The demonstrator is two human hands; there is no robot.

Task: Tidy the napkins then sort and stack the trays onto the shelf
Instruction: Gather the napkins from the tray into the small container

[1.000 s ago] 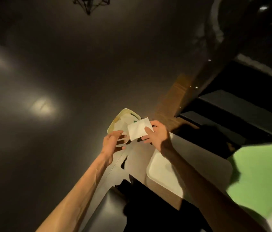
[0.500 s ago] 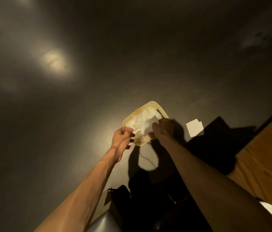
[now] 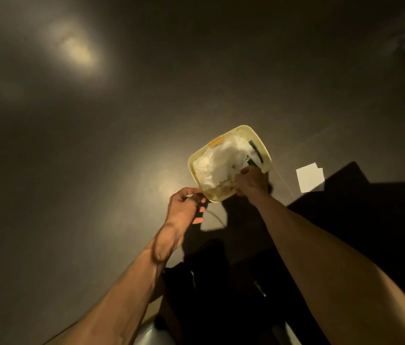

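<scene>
A pale yellow container (image 3: 190, 162) with rounded corners stands on the dark floor, filled with crumpled white napkins (image 3: 223, 158). My left hand (image 3: 184, 207) is at its near left corner, thumb and forefinger pinched on the rim. At the near right rim my right hand (image 3: 251, 180) has its fingers curled down among the napkins; what they grip is hidden. A flat white napkin (image 3: 309, 178) lies on the floor to the right of the container, apart from both hands.
The floor is dim, with bright light patches at the upper left (image 3: 77, 51). Dark shadows (image 3: 345, 207) cover the floor to the right and below my arms. A grey rounded object (image 3: 151, 334) shows at the bottom edge.
The view has swung away from the trays and shelf toward the floor. The folded napkin has left my right hand, and one lies on the floor. Both hands have moved to the container.
</scene>
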